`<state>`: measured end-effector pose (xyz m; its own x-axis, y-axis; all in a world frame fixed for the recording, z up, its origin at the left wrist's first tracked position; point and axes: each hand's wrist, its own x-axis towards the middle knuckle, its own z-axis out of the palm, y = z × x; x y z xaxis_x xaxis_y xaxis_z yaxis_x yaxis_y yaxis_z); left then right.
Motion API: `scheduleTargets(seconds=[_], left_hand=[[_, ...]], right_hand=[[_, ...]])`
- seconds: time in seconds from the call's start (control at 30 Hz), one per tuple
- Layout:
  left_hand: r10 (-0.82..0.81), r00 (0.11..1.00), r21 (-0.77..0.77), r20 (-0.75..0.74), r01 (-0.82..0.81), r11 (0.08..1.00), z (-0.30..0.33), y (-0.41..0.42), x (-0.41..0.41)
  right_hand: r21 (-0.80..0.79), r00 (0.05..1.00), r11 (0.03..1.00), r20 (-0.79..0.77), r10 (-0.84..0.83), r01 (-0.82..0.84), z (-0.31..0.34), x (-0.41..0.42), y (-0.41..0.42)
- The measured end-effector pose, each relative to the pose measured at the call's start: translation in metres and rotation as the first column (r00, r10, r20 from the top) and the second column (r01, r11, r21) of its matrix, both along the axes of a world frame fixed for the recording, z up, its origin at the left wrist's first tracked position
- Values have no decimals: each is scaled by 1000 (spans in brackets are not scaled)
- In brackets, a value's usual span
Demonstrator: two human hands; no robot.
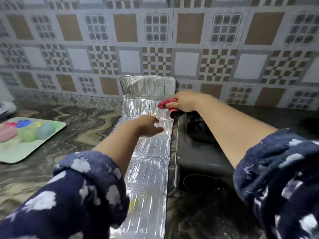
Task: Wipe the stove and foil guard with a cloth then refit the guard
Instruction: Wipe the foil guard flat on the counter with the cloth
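Note:
A long ribbed foil guard (148, 171) lies flat on the counter, running from the front edge to the wall, where its last panel stands up against the tiles. My left hand (148, 125) rests flat on a middle panel, fingers spread. My right hand (183, 102) grips a crumpled red cloth (165, 104) and presses it on the far right part of the foil, near the upright panel. The black stove (203, 163) sits directly right of the guard, partly under my right forearm.
A pale green tray (43, 142) with pastel-coloured items lies on the marbled counter (82, 128) at the left. Patterned tiles (155, 40) cover the wall behind. A white object (6, 107) shows at the far left edge.

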<state>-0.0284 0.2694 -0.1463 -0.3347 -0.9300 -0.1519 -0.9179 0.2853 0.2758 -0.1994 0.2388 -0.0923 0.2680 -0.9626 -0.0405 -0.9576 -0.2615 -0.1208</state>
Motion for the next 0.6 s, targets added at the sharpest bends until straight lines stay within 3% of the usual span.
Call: scheduleTargets(seconds=[0.23, 0.6], left_hand=[[166, 985, 89, 40, -169, 982, -35, 56, 95], [499, 865, 153, 41, -499, 853, -142, 145, 201]], right_hand=[[8, 989, 998, -135, 55, -54, -67, 112, 47], [76, 968, 965, 25, 251, -253, -172, 206, 109]])
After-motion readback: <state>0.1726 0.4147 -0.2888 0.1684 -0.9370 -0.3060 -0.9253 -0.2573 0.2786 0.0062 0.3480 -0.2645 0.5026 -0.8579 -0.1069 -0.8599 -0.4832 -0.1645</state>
